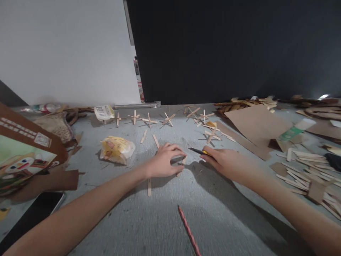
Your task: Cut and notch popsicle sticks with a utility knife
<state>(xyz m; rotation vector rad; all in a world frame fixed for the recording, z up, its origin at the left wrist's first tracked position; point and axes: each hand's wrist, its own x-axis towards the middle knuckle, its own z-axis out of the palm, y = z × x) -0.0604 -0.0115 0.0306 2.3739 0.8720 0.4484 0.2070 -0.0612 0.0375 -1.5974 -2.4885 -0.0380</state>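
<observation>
Near the middle of the floor-like grey surface, my left hand [166, 161] is curled, with thumb and fingertips on a short wooden craft stick [183, 163] that stands slanted. My right hand [223, 161] grips a yellow utility knife [206, 153]; its dark blade points left towards that stick, apart from it. Another craft stick [149, 188] lies below my left wrist, partly covered by it. Two more pieces, a loose stick [144, 136] and a slanted stick [156, 140], lie beyond the left hand. A red patterned pencil [188, 227] lies in front of me.
Several crossed-stick pieces [168, 120] stand in a row at the back. A yellow plastic packet [117, 150], a phone [32, 220] and a brown paper bag [26, 153] are at left. On the right lie cardboard [258, 124], a glue stick [297, 129] and many sticks [298, 177].
</observation>
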